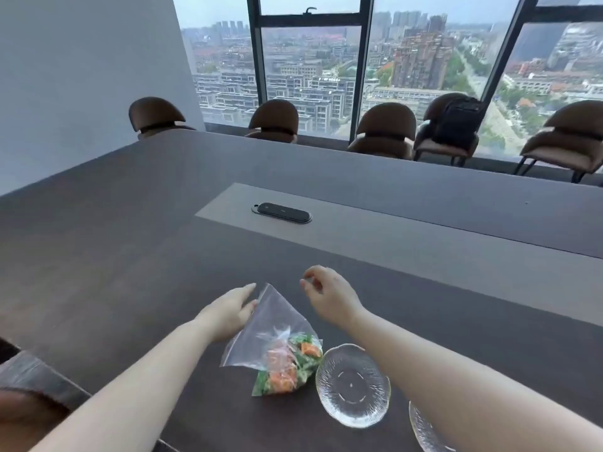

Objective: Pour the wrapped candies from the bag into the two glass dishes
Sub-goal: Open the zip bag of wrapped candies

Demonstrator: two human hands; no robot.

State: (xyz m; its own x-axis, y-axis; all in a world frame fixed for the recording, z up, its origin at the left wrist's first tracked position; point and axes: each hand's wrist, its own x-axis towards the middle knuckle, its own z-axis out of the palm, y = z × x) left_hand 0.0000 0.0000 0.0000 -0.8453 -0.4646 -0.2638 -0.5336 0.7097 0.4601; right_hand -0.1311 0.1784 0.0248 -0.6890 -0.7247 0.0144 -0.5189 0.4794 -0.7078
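A clear plastic bag [272, 334] lies on the dark table, its top corner sticking up and green and orange wrapped candies [287, 367] bunched at its lower end. My left hand [228, 309] is open, its fingers touching the bag's left edge. My right hand [329, 293] hovers just right of the bag's top with fingers loosely curled and holds nothing. A ribbed glass dish [352, 384] stands empty right beside the candies. A second glass dish [424, 430] shows partly under my right forearm at the bottom edge.
The long dark table [130, 272] stretches ahead with a grey inlay and a black oval socket cover [281, 213] at its middle. Brown chairs line the far side under the windows, one carrying a black backpack [458, 120].
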